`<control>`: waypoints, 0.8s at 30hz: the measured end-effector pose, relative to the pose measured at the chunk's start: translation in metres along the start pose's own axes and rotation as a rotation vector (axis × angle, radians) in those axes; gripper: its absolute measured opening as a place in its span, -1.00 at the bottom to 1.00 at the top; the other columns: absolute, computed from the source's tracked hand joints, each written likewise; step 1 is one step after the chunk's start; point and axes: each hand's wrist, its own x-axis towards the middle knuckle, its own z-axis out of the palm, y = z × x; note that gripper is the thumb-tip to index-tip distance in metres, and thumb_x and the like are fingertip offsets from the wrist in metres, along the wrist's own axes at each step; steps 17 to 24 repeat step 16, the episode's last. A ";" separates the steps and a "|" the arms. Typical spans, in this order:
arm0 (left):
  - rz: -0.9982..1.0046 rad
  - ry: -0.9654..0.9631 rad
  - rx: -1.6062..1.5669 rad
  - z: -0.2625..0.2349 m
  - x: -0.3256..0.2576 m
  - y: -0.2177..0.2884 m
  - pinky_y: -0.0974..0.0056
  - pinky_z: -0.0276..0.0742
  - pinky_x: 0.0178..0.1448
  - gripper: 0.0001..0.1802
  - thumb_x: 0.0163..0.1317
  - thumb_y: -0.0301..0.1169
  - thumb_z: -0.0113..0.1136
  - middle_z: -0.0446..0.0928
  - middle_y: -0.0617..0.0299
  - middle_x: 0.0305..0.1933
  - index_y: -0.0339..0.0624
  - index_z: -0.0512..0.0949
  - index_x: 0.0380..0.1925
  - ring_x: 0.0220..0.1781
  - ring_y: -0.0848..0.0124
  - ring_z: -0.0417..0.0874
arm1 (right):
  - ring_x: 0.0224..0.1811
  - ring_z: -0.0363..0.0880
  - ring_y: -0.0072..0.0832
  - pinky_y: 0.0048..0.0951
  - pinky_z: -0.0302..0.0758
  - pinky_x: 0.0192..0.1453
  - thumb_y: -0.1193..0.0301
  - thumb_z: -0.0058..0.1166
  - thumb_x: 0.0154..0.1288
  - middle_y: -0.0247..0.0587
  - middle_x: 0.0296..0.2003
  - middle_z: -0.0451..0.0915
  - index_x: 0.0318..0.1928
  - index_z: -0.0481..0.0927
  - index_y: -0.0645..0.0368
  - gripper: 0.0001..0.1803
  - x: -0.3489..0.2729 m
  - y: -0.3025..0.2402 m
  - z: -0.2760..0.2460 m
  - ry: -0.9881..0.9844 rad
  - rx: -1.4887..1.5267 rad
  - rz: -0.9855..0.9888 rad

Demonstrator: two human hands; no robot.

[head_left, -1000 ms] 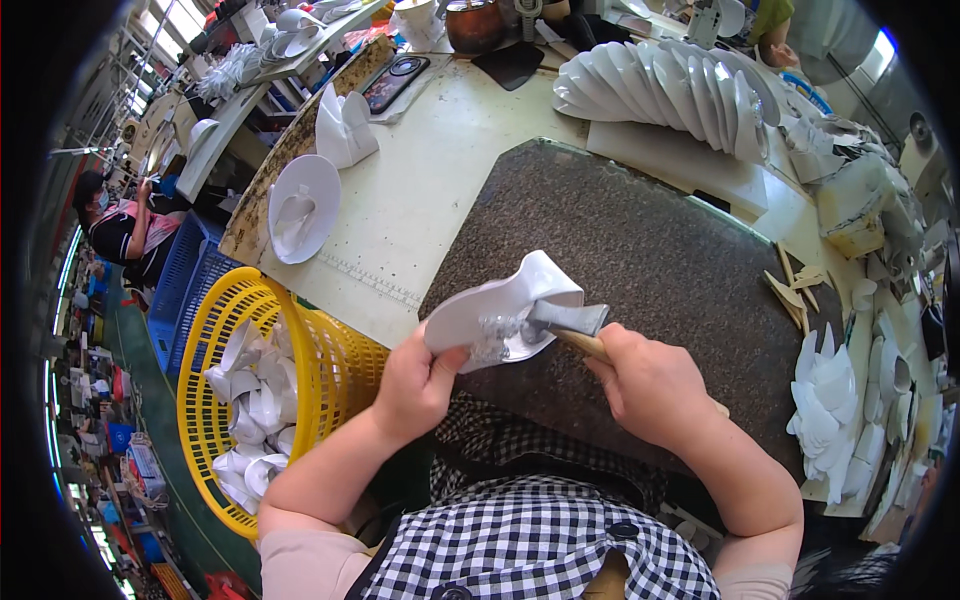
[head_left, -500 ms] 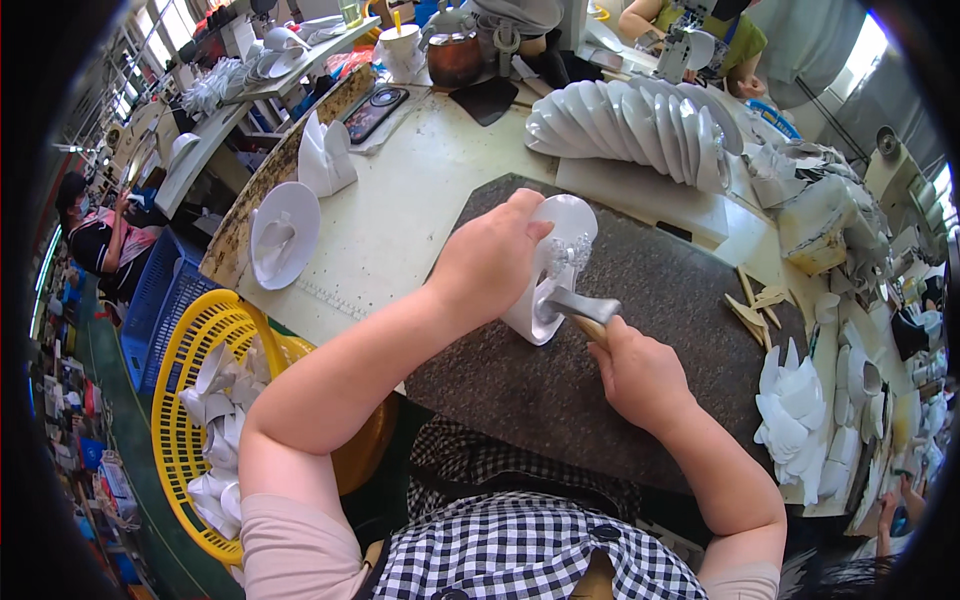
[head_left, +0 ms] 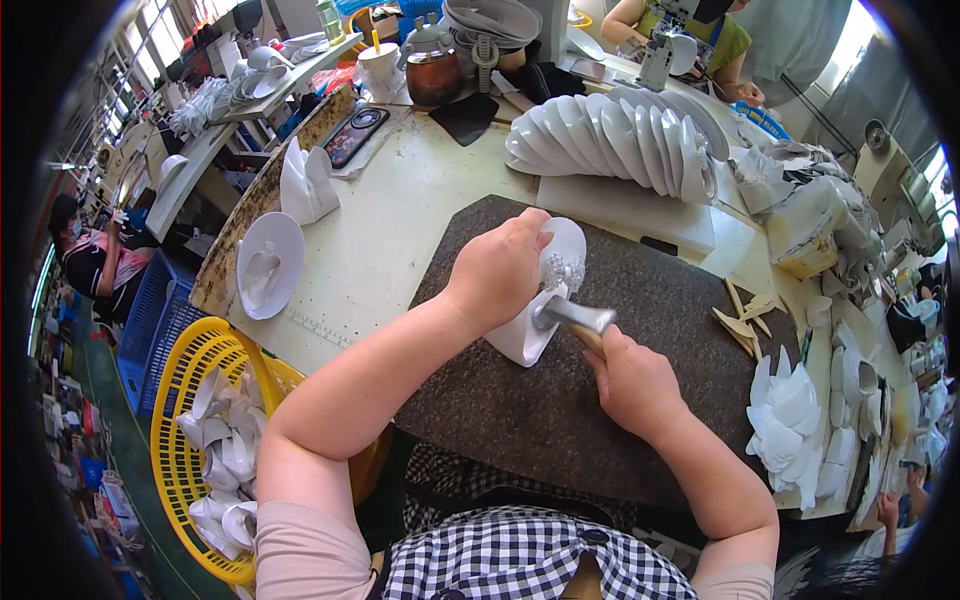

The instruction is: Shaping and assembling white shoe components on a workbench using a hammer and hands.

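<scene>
My left hand [head_left: 497, 270] is closed on a white shoe upper [head_left: 523, 340] with a cluster of clear sparkling stones near its middle. It presses the piece against a dark stone slab [head_left: 480, 400]. Wrapped round the wooden handle of a metal hammer [head_left: 578, 316], my right hand [head_left: 640, 382] is just right of the upper. The hammer's head lies over the upper, below the stones; whether it touches cannot be made out. Part of the upper is hidden by my left hand and the hammer.
Beyond the slab stands a long row of white uppers [head_left: 610, 140]. At left are two loose white pieces [head_left: 270, 265], a phone [head_left: 356, 137] and a yellow basket [head_left: 165, 450]. Wooden wedges [head_left: 738, 325] and stacked white pieces [head_left: 783, 420] lie at right. A co-worker sits at the far right.
The upper has turned slightly and sits a little lower in view. My right hand and the hammer stay close to it. The whole view has shifted slightly.
</scene>
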 end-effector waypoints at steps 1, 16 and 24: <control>0.030 0.010 0.014 0.000 0.000 -0.002 0.04 0.52 -0.13 -0.75 0.34 -0.45 -0.06 0.59 -0.13 -0.22 -0.24 0.42 -0.02 -0.14 -0.07 0.61 | -0.45 0.62 -0.03 -0.09 0.55 -0.38 0.29 0.00 0.33 0.00 -0.45 0.59 -0.27 0.37 0.18 -0.78 0.003 0.000 -0.002 -0.073 -0.013 0.011; -0.019 0.455 0.012 -0.011 -0.071 -0.034 0.09 0.54 -0.13 -0.75 0.39 -0.48 -0.09 0.58 -0.12 -0.19 -0.22 0.38 0.03 -0.17 -0.03 0.65 | -0.42 0.61 -0.03 -0.09 0.54 -0.34 0.28 0.04 0.32 -0.01 -0.44 0.60 -0.26 0.39 0.19 -0.77 0.003 -0.025 0.005 -0.112 0.080 -0.132; -0.019 0.455 0.012 -0.011 -0.071 -0.034 0.09 0.54 -0.13 -0.75 0.39 -0.48 -0.09 0.58 -0.12 -0.19 -0.22 0.38 0.03 -0.17 -0.03 0.65 | -0.42 0.61 -0.03 -0.09 0.54 -0.34 0.28 0.04 0.32 -0.01 -0.44 0.60 -0.26 0.39 0.19 -0.77 0.003 -0.025 0.005 -0.112 0.080 -0.132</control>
